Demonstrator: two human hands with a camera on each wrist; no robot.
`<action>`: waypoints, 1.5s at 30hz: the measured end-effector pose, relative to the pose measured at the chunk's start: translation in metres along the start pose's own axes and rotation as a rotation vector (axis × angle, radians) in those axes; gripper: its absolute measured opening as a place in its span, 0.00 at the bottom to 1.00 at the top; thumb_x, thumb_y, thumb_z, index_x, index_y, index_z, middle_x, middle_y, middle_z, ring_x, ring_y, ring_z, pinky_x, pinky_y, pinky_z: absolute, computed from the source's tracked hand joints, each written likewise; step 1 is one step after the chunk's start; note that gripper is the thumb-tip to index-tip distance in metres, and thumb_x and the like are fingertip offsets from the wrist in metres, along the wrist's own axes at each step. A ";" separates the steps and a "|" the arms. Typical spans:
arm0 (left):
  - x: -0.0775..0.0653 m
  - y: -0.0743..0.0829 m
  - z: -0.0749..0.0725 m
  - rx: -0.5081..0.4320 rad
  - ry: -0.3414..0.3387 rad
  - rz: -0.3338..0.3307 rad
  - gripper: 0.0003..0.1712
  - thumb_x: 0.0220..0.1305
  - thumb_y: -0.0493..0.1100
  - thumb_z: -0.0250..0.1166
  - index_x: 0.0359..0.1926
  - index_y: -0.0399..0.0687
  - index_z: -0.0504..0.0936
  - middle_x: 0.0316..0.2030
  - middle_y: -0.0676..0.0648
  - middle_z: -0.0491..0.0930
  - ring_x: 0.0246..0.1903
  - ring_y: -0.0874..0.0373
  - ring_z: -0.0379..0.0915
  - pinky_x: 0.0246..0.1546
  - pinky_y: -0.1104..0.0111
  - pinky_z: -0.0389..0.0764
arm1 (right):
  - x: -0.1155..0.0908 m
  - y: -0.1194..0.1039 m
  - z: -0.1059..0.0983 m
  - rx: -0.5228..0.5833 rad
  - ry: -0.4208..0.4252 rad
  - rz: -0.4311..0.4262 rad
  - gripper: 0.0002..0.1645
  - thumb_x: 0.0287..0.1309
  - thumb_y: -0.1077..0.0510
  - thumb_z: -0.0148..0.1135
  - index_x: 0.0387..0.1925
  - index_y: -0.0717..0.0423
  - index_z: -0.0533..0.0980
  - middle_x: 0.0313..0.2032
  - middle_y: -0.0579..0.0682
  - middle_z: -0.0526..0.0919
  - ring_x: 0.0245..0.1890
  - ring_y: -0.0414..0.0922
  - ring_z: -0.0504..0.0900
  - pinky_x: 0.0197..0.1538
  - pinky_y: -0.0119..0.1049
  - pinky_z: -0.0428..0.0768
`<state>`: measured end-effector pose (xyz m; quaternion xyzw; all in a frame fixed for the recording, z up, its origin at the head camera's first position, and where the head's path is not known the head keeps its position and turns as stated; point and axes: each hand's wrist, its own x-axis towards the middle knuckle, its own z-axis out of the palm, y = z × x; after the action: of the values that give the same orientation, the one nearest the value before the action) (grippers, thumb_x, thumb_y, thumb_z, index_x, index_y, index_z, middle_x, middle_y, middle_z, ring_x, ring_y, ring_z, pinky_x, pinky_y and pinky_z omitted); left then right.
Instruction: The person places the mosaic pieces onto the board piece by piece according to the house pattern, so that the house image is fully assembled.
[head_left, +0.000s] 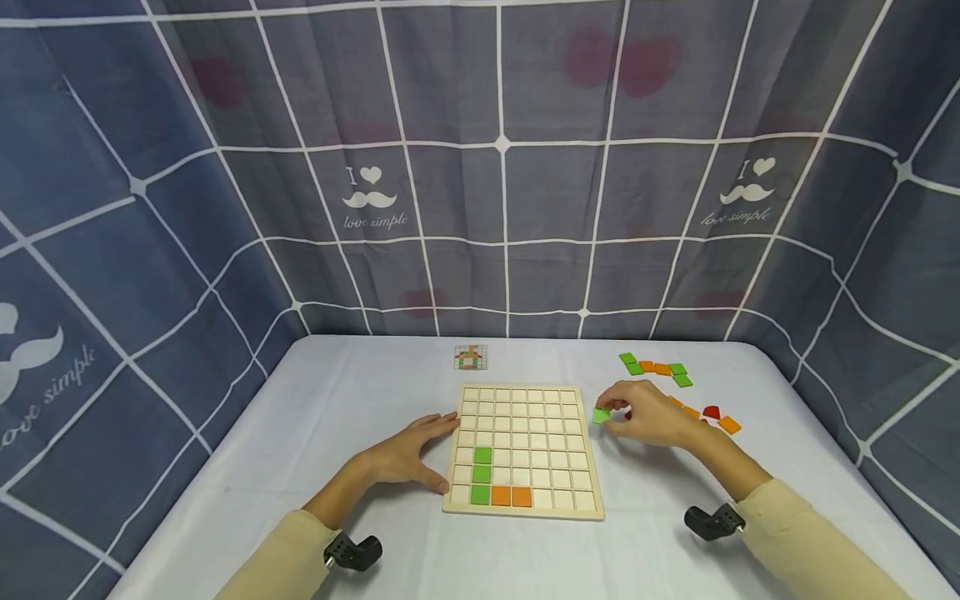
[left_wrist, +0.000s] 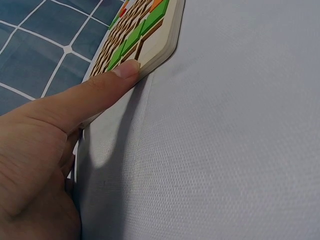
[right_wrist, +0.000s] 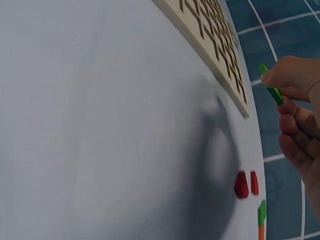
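Note:
A wooden grid board [head_left: 525, 516] lies on the table, with three green tiles [head_left: 482, 474] in one column and two orange tiles [head_left: 512, 497] along its bottom row. My left hand [head_left: 405, 454] rests against the board's left edge, fingers spread. In the left wrist view the thumb [left_wrist: 95, 95] touches the board's side. Just off the board's right edge, my right hand [head_left: 647, 414] pinches a green square tile [head_left: 601, 415] between thumb and fingers. The right wrist view shows that green tile [right_wrist: 271, 86] held above the table, tilted.
Green and orange tiles [head_left: 655, 368] lie in a row at the back right. Beyond the right hand are orange tiles [head_left: 729, 425] and a red piece [head_left: 711, 412], some partly hidden. A small pattern card [head_left: 471, 357] lies behind the board. Checked curtains [head_left: 450, 192] enclose the table.

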<state>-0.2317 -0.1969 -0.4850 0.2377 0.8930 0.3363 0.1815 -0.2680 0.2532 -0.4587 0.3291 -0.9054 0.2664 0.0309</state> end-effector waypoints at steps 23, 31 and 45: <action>-0.002 0.002 0.002 -0.016 0.007 0.000 0.65 0.44 0.54 0.86 0.81 0.52 0.61 0.81 0.52 0.52 0.79 0.39 0.39 0.72 0.34 0.48 | -0.004 -0.068 0.048 0.110 -0.192 -0.198 0.09 0.58 0.60 0.73 0.41 0.48 0.86 0.37 0.34 0.82 0.36 0.36 0.79 0.42 0.31 0.81; 0.000 0.002 0.003 -0.022 0.011 0.001 0.65 0.44 0.54 0.86 0.80 0.52 0.61 0.80 0.52 0.53 0.79 0.40 0.39 0.71 0.34 0.48 | -0.010 -0.077 0.061 0.094 -0.209 -0.253 0.09 0.59 0.58 0.74 0.42 0.46 0.86 0.35 0.32 0.80 0.36 0.33 0.77 0.45 0.31 0.78; 0.000 -0.001 0.001 -0.021 0.010 -0.006 0.66 0.42 0.56 0.86 0.80 0.56 0.62 0.80 0.53 0.53 0.79 0.42 0.38 0.72 0.36 0.47 | -0.010 -0.088 0.076 0.130 -0.183 -0.314 0.12 0.56 0.57 0.77 0.43 0.48 0.85 0.38 0.36 0.81 0.37 0.34 0.78 0.42 0.27 0.79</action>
<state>-0.2316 -0.1969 -0.4865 0.2316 0.8910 0.3461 0.1805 -0.1967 0.1643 -0.4857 0.4906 -0.8228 0.2851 -0.0317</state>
